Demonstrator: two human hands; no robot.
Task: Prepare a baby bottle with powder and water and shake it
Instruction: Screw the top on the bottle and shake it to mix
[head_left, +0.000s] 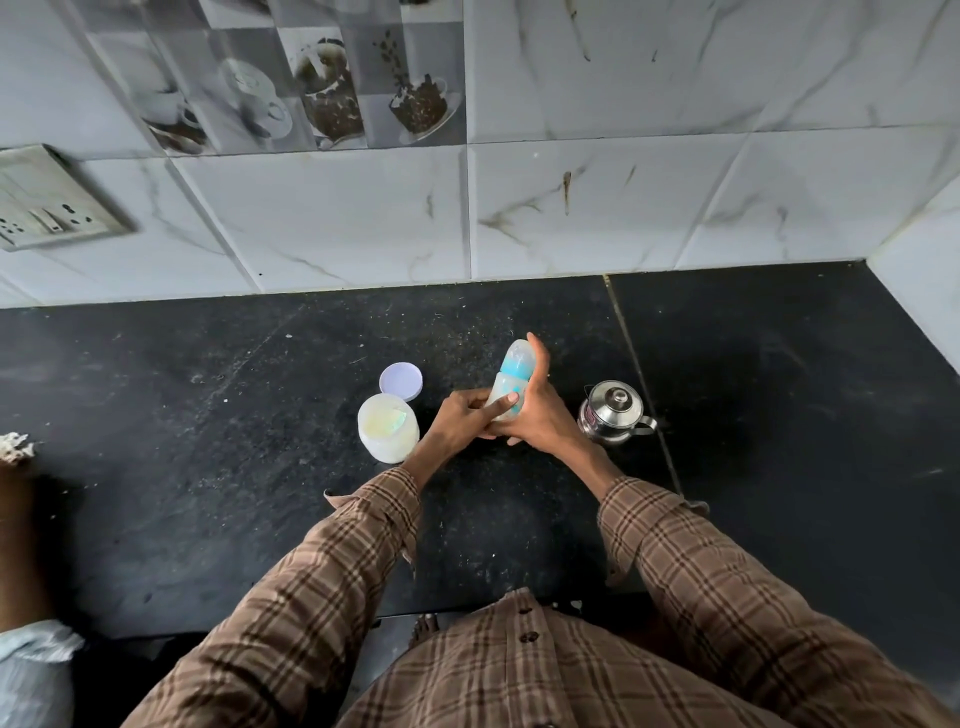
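1. Holding the baby bottle (511, 382) with both hands, you have it lifted off the dark counter (208, 467) and tilted, its capped teat end pointing away from you towards the tiled wall (571, 208).
2. Your left hand (460, 421) has its grip closed around the bottle's lower body, a finger laid across the front; your right hand (540, 410) is closed on the bottle's right side, thumb running up beside the blue collar (515, 370).
3. Left of the bottle, the white powder jar (387, 427) stands open on the counter, its round lid (400, 381) lying just behind it; right of the bottle sits a small steel kettle (612, 413) with its lid on.
4. Judging by its look, the bottle is light, thin translucent plastic: stiff enough to squeeze lightly, smooth, and likely slippery if wet. With water inside, the weight would sit low.
5. Take hold around the body below the collar, and press a thumb or palm over the cap while shaking, since a loose collar could leak.
6. Whether powder and water are already inside I cannot tell.
7. Blue markings show on the bottle body, too small to read; no brand or writing is legible on the jar or the kettle.
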